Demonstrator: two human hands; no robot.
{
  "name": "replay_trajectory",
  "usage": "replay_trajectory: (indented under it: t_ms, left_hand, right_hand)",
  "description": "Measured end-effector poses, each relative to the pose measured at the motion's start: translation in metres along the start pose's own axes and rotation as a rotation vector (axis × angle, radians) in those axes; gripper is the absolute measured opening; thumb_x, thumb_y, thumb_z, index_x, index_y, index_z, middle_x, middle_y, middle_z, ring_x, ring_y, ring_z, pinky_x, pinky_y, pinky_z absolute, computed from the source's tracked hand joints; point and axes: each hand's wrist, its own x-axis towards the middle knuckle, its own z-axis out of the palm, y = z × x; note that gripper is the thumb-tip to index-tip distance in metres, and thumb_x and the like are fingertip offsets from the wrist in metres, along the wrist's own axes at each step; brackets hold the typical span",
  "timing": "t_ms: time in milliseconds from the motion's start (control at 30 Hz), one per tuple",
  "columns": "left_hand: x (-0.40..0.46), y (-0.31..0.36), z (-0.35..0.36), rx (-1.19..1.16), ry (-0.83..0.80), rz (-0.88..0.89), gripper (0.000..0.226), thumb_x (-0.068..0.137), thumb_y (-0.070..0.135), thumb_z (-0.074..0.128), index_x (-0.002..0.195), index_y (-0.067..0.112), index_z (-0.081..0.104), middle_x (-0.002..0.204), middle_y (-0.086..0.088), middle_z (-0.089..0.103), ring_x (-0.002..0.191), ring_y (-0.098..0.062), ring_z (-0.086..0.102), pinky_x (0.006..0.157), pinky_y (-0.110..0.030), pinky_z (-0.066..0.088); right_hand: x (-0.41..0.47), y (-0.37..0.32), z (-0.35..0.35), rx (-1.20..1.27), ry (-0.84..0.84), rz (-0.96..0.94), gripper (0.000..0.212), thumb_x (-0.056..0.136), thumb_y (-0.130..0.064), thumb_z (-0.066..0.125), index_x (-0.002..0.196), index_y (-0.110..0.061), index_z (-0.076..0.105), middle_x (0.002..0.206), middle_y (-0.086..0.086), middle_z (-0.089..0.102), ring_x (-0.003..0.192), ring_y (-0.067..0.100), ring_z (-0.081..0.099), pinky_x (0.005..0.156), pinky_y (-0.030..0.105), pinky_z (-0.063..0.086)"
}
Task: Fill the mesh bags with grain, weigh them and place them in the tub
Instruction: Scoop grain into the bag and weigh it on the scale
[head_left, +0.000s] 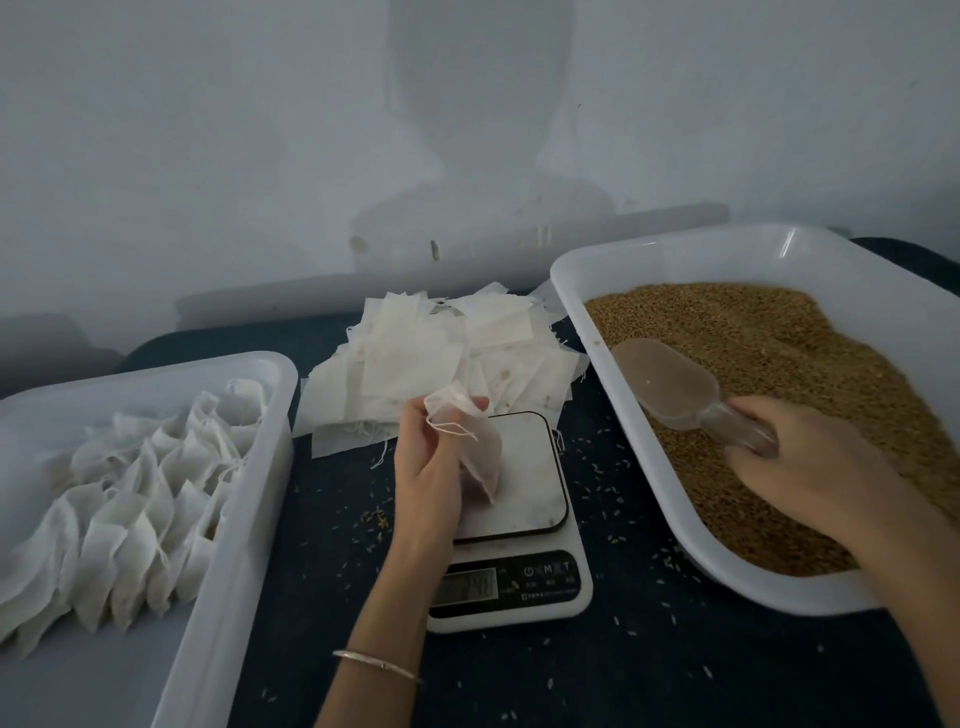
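My left hand (428, 467) pinches a small white mesh bag (475, 441) by its drawstring top, and the bag hangs over the platform of a white kitchen scale (524, 499). My right hand (810, 462) grips the handle of a clear plastic scoop (670, 382) that lies on brown grain (779, 364) in a white tray (613, 374) on the right. The scoop looks nearly empty. A white tub (249, 467) on the left holds rows of several filled, tied bags (130, 514).
A loose pile of flat empty mesh bags (441, 353) lies behind the scale. Stray grains are scattered on the dark tabletop (623, 670) around the scale. A pale wall rises close behind the table.
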Motion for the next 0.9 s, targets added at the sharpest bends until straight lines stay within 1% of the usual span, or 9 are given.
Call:
replay_trajectory:
  t_ms: [200, 300, 367, 467, 533, 633, 733, 800, 900]
  left_hand:
    - [0.000, -0.004, -0.010, 0.170, -0.110, 0.093, 0.052, 0.081, 0.023, 0.072, 0.126, 0.022, 0.045, 0.109, 0.005, 0.061, 0.089, 0.003, 0.061, 0.070, -0.011, 0.048]
    - [0.004, -0.001, -0.008, 0.316, -0.141, 0.095, 0.031, 0.092, 0.006, 0.055, 0.109, 0.031, 0.059, 0.107, 0.009, 0.065, 0.096, -0.002, 0.062, 0.070, -0.009, 0.048]
    - [0.005, 0.001, -0.006, 0.384, -0.102, 0.147, 0.046, 0.092, -0.002, 0.042, 0.094, 0.037, 0.065, 0.099, 0.012, 0.069, 0.093, -0.005, 0.063, 0.072, -0.012, 0.048]
    - [0.008, 0.001, -0.003, 0.389, -0.092, 0.179, 0.037, 0.093, 0.000, 0.041, 0.102, 0.027, 0.063, 0.099, 0.011, 0.070, 0.087, 0.000, 0.063, 0.069, -0.014, 0.050]
    - [0.009, -0.002, -0.003, 0.387, -0.123, 0.118, 0.026, 0.094, 0.012, 0.055, 0.113, 0.029, 0.054, 0.100, 0.011, 0.066, 0.083, 0.007, 0.061, 0.063, -0.009, 0.048]
    - [0.005, -0.003, -0.009, 0.330, -0.124, 0.068, 0.072, 0.072, 0.040, 0.077, 0.132, 0.029, 0.039, 0.112, 0.011, 0.056, 0.091, 0.008, 0.059, 0.068, -0.008, 0.049]
    - [0.005, 0.003, -0.020, 0.305, -0.104, 0.089, 0.095, 0.064, 0.059, 0.079, 0.142, 0.041, 0.027, 0.129, 0.021, 0.048, 0.110, 0.007, 0.053, 0.084, -0.010, 0.047]
    - [0.005, 0.003, -0.028, 0.294, -0.080, 0.096, 0.098, 0.062, 0.065, 0.069, 0.145, 0.041, 0.023, 0.139, 0.022, 0.043, 0.125, 0.006, 0.043, 0.098, -0.018, 0.037]
    - [0.005, 0.000, -0.039, 0.244, -0.031, 0.089, 0.095, 0.065, 0.066, 0.063, 0.147, 0.039, 0.024, 0.149, 0.019, 0.035, 0.135, 0.002, 0.034, 0.104, -0.026, 0.031]
  right_hand:
    - [0.000, 0.000, 0.000, -0.002, 0.001, -0.001, 0.046, 0.091, -0.022, 0.057, 0.136, -0.026, 0.048, 0.078, -0.007, 0.061, 0.060, 0.014, 0.060, 0.050, 0.026, 0.036]
    - [0.000, 0.001, 0.001, -0.002, 0.000, 0.001, 0.048, 0.091, -0.022, 0.057, 0.138, -0.025, 0.047, 0.078, -0.007, 0.060, 0.059, 0.014, 0.060, 0.050, 0.026, 0.036]
    - [0.000, 0.001, 0.000, -0.004, 0.000, 0.000, 0.048, 0.091, -0.023, 0.057, 0.138, -0.026, 0.047, 0.078, -0.007, 0.060, 0.059, 0.014, 0.060, 0.050, 0.027, 0.037]
    - [0.001, 0.001, 0.001, 0.000, 0.000, 0.001, 0.047, 0.090, -0.022, 0.057, 0.136, -0.026, 0.048, 0.078, -0.006, 0.061, 0.059, 0.015, 0.060, 0.052, 0.028, 0.039]
    - [0.001, 0.001, 0.000, -0.002, -0.001, 0.000, 0.047, 0.090, -0.022, 0.057, 0.136, -0.026, 0.049, 0.079, -0.006, 0.060, 0.061, 0.015, 0.060, 0.053, 0.028, 0.039]
    - [0.000, 0.001, 0.001, -0.015, 0.005, -0.005, 0.046, 0.090, -0.023, 0.058, 0.135, -0.027, 0.049, 0.077, -0.006, 0.060, 0.058, 0.014, 0.060, 0.050, 0.026, 0.037]
    - [0.000, 0.001, 0.001, -0.019, 0.008, 0.005, 0.046, 0.090, -0.023, 0.058, 0.135, -0.027, 0.049, 0.076, -0.007, 0.060, 0.057, 0.014, 0.059, 0.049, 0.025, 0.035]
    - [0.000, 0.001, 0.000, -0.014, 0.006, 0.006, 0.046, 0.090, -0.023, 0.058, 0.135, -0.027, 0.049, 0.077, -0.006, 0.060, 0.059, 0.014, 0.059, 0.050, 0.026, 0.035]
    - [0.000, 0.001, 0.001, -0.004, -0.006, -0.003, 0.043, 0.090, -0.022, 0.057, 0.133, -0.026, 0.050, 0.075, -0.003, 0.062, 0.059, 0.017, 0.060, 0.051, 0.027, 0.037]
